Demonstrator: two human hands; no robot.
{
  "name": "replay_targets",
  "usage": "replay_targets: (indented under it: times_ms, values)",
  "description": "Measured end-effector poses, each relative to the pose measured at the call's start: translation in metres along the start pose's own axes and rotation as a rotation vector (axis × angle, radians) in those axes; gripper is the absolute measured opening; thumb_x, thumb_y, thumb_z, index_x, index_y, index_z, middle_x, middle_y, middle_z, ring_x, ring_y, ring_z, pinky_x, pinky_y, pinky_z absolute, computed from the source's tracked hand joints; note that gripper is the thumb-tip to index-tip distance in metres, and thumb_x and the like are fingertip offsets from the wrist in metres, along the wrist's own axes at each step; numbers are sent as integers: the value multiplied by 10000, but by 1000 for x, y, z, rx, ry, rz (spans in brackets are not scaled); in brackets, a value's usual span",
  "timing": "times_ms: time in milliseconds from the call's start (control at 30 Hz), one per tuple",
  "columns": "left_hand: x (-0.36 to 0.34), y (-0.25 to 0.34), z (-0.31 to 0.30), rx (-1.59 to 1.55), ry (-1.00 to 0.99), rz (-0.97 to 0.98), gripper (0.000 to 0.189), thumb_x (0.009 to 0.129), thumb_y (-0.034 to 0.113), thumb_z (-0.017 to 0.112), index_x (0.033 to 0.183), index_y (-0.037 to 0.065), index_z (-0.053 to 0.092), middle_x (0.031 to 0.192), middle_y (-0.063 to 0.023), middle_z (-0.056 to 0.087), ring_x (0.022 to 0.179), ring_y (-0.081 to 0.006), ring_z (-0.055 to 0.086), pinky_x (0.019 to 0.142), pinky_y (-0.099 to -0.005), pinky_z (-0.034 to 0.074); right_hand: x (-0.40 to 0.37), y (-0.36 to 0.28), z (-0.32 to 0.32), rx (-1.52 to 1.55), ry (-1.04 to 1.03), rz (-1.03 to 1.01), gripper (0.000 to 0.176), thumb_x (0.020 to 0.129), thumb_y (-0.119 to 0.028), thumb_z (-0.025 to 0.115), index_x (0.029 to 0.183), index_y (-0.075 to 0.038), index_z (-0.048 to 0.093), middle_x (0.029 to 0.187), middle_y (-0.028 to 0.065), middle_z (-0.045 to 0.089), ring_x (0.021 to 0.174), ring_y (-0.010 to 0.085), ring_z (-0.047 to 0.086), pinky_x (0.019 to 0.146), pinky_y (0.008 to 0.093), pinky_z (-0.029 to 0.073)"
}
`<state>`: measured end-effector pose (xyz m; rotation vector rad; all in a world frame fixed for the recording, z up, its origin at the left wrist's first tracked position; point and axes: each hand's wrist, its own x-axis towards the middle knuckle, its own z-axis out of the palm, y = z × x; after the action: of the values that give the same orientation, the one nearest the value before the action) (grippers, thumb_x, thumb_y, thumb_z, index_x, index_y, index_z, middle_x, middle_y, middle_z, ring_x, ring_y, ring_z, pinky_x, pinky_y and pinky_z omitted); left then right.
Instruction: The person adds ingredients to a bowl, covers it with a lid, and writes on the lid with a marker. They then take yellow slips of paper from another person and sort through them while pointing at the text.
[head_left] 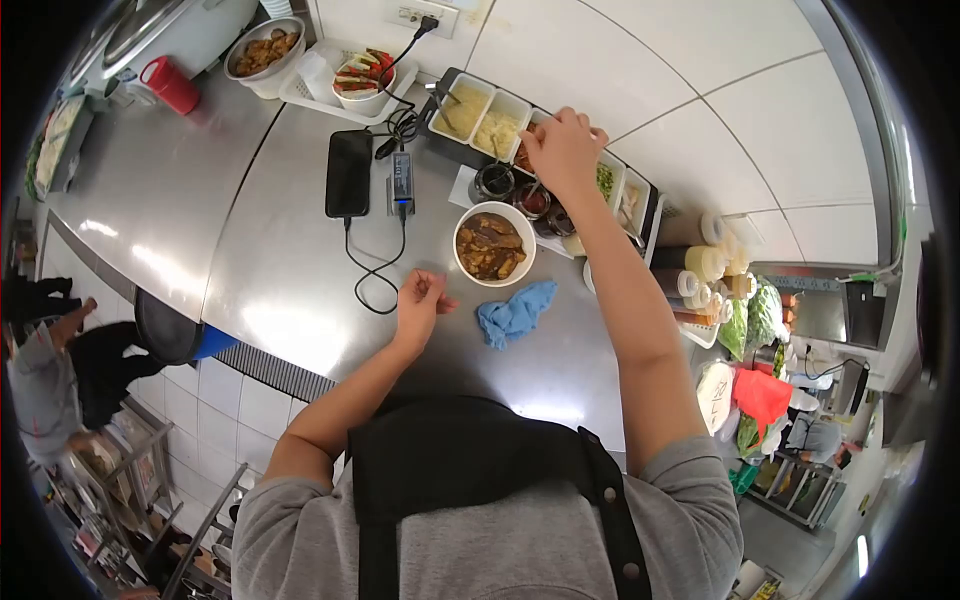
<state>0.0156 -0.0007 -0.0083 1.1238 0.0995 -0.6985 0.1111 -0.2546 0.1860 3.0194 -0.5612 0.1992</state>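
A white bowl of brown, sauced meat pieces (491, 246) stands on the steel counter. Left of it and slightly lower, my left hand (423, 304) hovers with its fingers curled together; whether anything is between them is too small to tell. My right hand (566, 152) reaches over the black tray of ingredient tubs (455, 148), its fingertips bent down at a tub of reddish-brown food (524, 150), partly hidden by the hand. Small dark sauce jars (494, 181) sit between bowl and tray. A crumpled blue cloth (516, 314) lies below the bowl.
A black phone (348, 174) and a small cabled device (402, 180) lie to the left. Farther back are a white tray (295, 92), a red cup (170, 84) and a bowl of meat (266, 55). Squeeze bottles (703, 262) stand right. Another person (45, 385) is at far left.
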Motion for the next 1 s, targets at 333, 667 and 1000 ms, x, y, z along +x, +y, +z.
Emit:
replay_targets:
  times_ms: [333, 667, 1000]
  values:
    - [-7, -15, 5, -11, -49, -49, 209, 993, 222, 634, 936, 69, 504, 755, -14, 561, 660, -160, 677, 572, -247, 541, 30, -28, 24, -147, -46, -11, 235, 851, -222, 640, 966, -44, 743, 1130, 153, 630, 1141, 340, 560, 971, 565, 412]
    - [0, -11, 18, 28, -84, -14, 208, 998, 217, 625, 933, 61, 504, 761, -28, 591, 655, -158, 681, 564, -247, 537, 57, 48, 62, 557, 161, 190, 167, 810, -160, 704, 829, -2, 756, 735, 208, 693, 700, 355, 683, 697, 444, 538]
    - [-8, -12, 19, 39, -87, -44, 215, 993, 220, 635, 919, 63, 508, 754, -22, 578, 653, -158, 679, 556, -246, 530, 55, 70, 66, 1093, -126, 550, 134, 812, -59, 715, 772, 69, 717, 680, 94, 677, 531, 133, 557, 485, 285, 433]
